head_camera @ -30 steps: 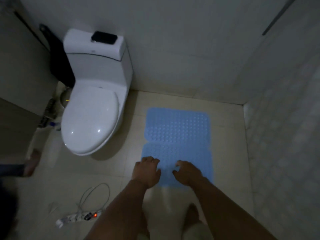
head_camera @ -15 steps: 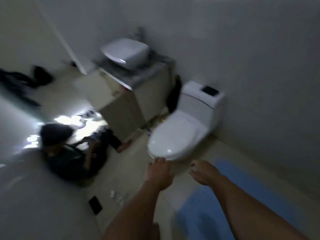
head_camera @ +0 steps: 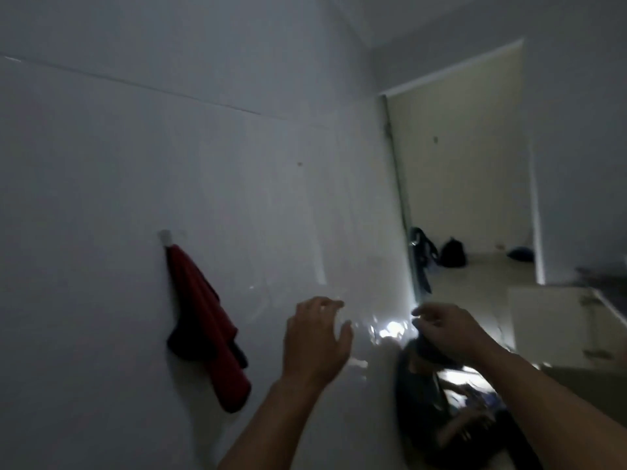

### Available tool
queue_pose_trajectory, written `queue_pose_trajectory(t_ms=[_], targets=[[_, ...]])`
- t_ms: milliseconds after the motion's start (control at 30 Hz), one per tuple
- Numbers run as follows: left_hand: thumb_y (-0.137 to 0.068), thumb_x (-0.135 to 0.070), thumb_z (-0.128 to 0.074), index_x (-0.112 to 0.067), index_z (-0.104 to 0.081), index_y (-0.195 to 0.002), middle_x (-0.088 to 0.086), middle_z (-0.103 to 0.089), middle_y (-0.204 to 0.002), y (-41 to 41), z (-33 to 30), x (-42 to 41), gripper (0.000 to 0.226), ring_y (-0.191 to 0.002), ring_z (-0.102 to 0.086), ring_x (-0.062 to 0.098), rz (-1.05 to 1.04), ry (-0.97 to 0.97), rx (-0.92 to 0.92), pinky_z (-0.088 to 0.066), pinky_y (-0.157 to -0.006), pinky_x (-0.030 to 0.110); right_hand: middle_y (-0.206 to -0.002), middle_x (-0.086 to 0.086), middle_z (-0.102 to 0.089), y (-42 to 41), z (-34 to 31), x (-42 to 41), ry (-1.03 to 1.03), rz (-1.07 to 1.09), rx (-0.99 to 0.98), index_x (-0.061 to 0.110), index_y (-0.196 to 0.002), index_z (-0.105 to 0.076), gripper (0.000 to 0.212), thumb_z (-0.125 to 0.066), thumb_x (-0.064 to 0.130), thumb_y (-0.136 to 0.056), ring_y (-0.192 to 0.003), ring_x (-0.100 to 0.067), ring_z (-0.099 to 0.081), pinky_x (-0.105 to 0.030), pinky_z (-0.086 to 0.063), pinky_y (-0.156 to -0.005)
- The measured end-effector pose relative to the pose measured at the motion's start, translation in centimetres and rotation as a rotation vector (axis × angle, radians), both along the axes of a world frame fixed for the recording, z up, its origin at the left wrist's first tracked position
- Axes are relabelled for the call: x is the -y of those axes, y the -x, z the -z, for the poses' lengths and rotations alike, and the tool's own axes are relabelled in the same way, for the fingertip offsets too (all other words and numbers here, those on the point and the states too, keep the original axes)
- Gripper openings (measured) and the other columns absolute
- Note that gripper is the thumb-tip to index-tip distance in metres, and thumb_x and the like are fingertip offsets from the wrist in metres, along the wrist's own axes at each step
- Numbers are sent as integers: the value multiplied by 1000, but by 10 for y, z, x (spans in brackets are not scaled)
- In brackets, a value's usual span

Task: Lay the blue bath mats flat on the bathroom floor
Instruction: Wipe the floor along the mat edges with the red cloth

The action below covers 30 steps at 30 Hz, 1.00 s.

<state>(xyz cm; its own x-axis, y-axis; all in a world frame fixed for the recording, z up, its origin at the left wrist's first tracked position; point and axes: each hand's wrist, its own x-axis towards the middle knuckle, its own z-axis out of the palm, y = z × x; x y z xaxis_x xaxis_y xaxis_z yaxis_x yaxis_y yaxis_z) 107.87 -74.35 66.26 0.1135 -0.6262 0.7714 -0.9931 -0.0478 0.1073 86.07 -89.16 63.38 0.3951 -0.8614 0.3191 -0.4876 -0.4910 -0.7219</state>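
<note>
left hand (head_camera: 314, 337) hanging mid-air, fingers spread, loosely curled, holding nothing | right hand (head_camera: 444, 329) likewise, fingers drooping, gripping nothing | mats lying out of view | seated person (head_camera: 451, 412) showing dim, blurred, partly hidden behind right arm | red cloth (head_camera: 207, 329) hanging on wall (head_camera: 169, 147); doorway (head_camera: 464, 184) opening right

Cloth (head_camera: 207, 323) hangs left of doorway (head_camera: 464, 184)

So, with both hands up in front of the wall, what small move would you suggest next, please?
Probably turn toward wherever another mat lies. Both the left hand and the right hand are empty with relaxed fingers, no blue mat is in view, and only the dark red cloth hangs on the grey wall.
</note>
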Motion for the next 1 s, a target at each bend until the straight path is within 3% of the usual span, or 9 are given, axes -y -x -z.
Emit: queue_pose_trajectory(t_ms=[200,300,433,567,667,733,833,933,1000], targets=[[-92,-33,-62,-24,-67,-114,1,-63,-109,-62,-92,-112,25,-101,-54,27,-414,322,115,-47,-83,43,-96,1,-77,-136,-103,-38,127,-434,124,22,-110,-75,23,-71,32,-89,-89,-12,-72,-36,-57,-89],[-88,-37,-69,-22,-65,-119,6,-65,-110,-86,-101,-143,36,-99,-54,32,-723,231,163,-39,-81,45,-103,-6,-76,-195,-121,-80,39,-613,181,19,-119,-71,32,-71,32,-90,-92,-18,-72,-37,-57,-88],[-85,-46,-70,-18,-58,-138,8,-71,-107,-100,-93,-149,61,-98,-56,34,-830,39,300,-32,-83,45,-118,-12,-69,-254,-115,-135,-141,-752,179,18,-137,-49,49,-67,34,-94,-94,-21,-70,-26,-55,-71],[-87,-31,-68,-20,-51,-143,4,-74,-103,-96,-91,-141,60,-99,-59,32,-789,6,282,-32,-89,45,-99,-7,-68,-265,-105,-157,-266,-758,265,10,-117,-61,28,-66,28,-95,-81,-16,-69,-20,-55,-63],[-83,-21,-63,-27,-46,-136,5,-70,-102,-85,-109,-142,56,-95,-62,34,-647,111,19,-38,-92,46,-85,-4,-70,-253,-115,-151,-162,-660,405,8,-97,-69,12,-68,19,-93,-74,-17,-68,-27,-57,-65],[-83,-17,-62,-32,-42,-132,5,-67,-104,-76,-129,-145,55,-94,-63,35,-392,284,-244,-49,-88,46,-83,-6,-71,-236,-132,-143,-109,-566,551,13,-89,-68,4,-69,16,-89,-74,-21,-69,-36,-59,-70],[-88,-14,-61,-33,-41,-134,4,-63,-98,-63,-160,-133,53,-88,-65,26,34,426,-594,-52,-74,39,-86,-11,-69,-189,-163,-125,-85,-499,680,15,-91,-60,7,-65,10,-89,-72,-22,-65,-33,-54,-63],[-89,-24,-60,-29,-47,-137,6,-63,-96,-41,-171,-99,50,-81,-62,19,304,337,-872,-48,-69,33,-86,-14,-68,-124,-176,-99,-36,-436,700,16,-91,-59,12,-64,5,-88,-70,-20,-63,-29,-51,-61],[-90,-37,-62,-20,-63,-127,8,-71,-108,-20,-162,-69,41,-92,-69,23,481,191,-1075,-53,-79,35,-83,-11,-68,-79,-170,-82,-29,-386,697,16,-89,-61,15,-67,2,-88,-69,-18,-62,-28,-51,-62]])
